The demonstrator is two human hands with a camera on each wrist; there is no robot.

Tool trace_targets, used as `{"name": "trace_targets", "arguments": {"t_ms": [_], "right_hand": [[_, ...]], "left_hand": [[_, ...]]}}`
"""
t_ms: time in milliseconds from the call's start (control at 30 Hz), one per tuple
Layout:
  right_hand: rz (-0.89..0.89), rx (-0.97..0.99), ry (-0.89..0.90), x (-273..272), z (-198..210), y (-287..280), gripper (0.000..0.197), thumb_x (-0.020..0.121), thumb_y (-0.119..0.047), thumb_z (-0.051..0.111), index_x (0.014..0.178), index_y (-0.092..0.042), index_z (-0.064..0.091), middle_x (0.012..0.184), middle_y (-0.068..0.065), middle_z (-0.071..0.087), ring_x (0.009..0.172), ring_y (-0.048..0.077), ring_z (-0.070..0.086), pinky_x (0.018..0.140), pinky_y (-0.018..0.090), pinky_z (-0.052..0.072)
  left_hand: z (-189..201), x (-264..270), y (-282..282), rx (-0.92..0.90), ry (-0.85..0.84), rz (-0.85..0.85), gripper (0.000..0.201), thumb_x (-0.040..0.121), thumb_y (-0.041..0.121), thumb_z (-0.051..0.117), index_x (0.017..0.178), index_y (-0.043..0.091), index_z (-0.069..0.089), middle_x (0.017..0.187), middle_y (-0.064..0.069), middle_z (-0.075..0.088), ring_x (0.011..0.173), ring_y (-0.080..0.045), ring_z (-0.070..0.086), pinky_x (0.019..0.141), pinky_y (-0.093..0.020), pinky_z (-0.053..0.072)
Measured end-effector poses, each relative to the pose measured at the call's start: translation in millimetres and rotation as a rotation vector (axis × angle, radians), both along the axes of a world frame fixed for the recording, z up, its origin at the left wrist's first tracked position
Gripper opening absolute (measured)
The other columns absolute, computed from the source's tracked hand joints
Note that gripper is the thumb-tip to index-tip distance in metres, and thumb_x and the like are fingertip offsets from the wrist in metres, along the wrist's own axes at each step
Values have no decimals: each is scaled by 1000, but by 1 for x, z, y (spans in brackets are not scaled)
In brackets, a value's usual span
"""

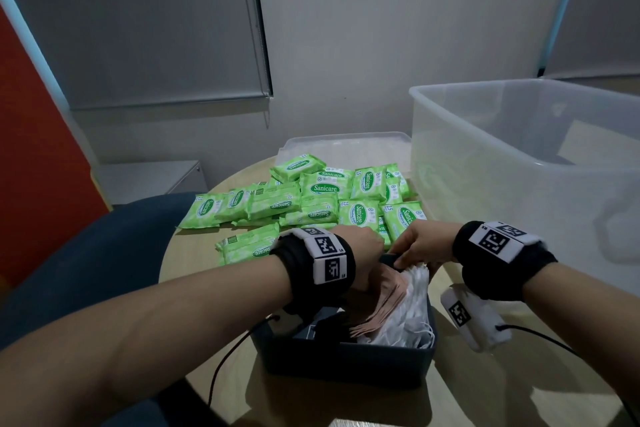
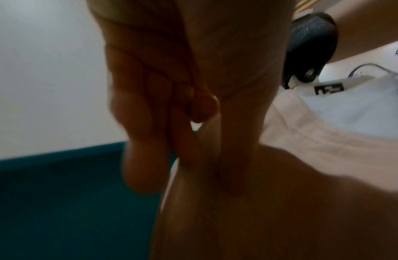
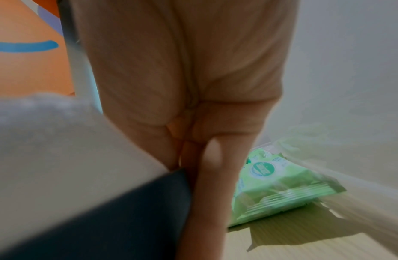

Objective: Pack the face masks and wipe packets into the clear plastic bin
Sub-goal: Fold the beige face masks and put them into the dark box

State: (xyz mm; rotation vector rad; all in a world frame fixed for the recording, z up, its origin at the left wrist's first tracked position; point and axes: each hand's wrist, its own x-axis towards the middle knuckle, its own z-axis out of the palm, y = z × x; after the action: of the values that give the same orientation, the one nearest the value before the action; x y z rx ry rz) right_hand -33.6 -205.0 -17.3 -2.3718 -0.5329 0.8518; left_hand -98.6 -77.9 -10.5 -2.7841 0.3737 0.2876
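Note:
Face masks, pink (image 1: 381, 302) and white (image 1: 412, 308), stand packed in a dark box (image 1: 346, 357) near me. Both hands meet at the box's far end. My left hand (image 1: 360, 246) is over the pink masks (image 2: 327, 132), its fingers (image 2: 149, 123) curled tight beside them. My right hand (image 1: 419, 246) curls over the far rim of the dark box (image 3: 127, 211), with one finger (image 3: 207, 176) down its outside wall and the white masks (image 3: 60, 140) beside it. Several green wipe packets (image 1: 322, 189) lie on the table beyond. The clear plastic bin (image 1: 519, 166) stands at the right.
A clear lid (image 1: 346, 146) lies behind the packets. One wipe packet (image 3: 282, 184) lies against the clear bin's wall (image 3: 349, 88), just past my right hand. A blue chair (image 1: 104, 253) stands to the left of the round wooden table (image 1: 485, 374). Black cables trail from both wrists.

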Motion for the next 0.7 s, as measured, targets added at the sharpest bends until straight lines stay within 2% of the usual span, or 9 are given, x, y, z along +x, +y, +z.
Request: {"name": "trace_targets", "arguments": {"t_ms": [133,200,267,333,400,500,567,633,700], "right_hand": [[-5,10,14,0,-2,1,25,86,2,61,110,-2,68,49,-5,64,40,7,61,40,19,49],[-8,11,10,1,-2,1,25,86,2,61,110,-1,68,52,-4,64,40,8,61,39,19,49],[-7,12,1,0,-3,1,25,87,1,61,110,-2,68,50,-5,63,39,7,60,38,19,48],[-9,13,-4,1,-4,2,25,87,0,60,110,-3,68,47,-7,63,38,6,59,37,18,47],[-8,19,-3,1,-4,1,24,87,0,60,110,-3,68,45,-8,62,38,5,59,37,17,47],[-11,45,27,1,-5,0,22,89,-2,59,109,-1,67,44,-7,62,37,5,59,37,18,48],[-46,86,64,2,-6,-2,20,91,-12,58,107,-1,66,56,-1,66,43,8,61,41,21,52],[-96,121,92,2,-2,-5,39,91,-34,57,109,-1,66,84,10,66,59,14,62,47,25,55],[-105,112,118,3,4,-10,61,79,-56,57,112,-6,65,106,10,64,78,20,60,59,31,59]], "left_hand": [[-7,2,5,-89,143,49,24,75,32,70,68,11,61,54,-2,49,59,-25,55,54,-30,47],[-14,6,8,-91,186,92,30,75,35,68,59,13,58,59,-4,56,60,-26,57,58,-33,51],[-21,10,11,-85,246,107,34,82,39,62,60,13,57,69,-6,58,66,-26,54,65,-34,48],[-23,11,11,-70,307,91,37,90,41,54,84,7,68,82,-10,59,74,-24,52,70,-32,42],[-26,11,9,-66,341,82,43,95,39,46,110,3,64,101,-16,63,83,-26,51,73,-29,36],[-26,10,7,-45,373,95,44,97,36,43,121,3,59,119,-16,60,102,-31,55,85,-32,39],[-19,11,12,-83,411,140,41,94,37,50,119,6,62,113,-12,64,92,-25,56,84,-32,41],[-8,15,22,-157,447,176,34,87,39,62,107,12,69,87,-1,67,74,-16,56,71,-27,43],[6,16,33,-204,426,212,27,81,38,69,92,14,71,66,7,61,58,-8,54,57,-20,44]]}}
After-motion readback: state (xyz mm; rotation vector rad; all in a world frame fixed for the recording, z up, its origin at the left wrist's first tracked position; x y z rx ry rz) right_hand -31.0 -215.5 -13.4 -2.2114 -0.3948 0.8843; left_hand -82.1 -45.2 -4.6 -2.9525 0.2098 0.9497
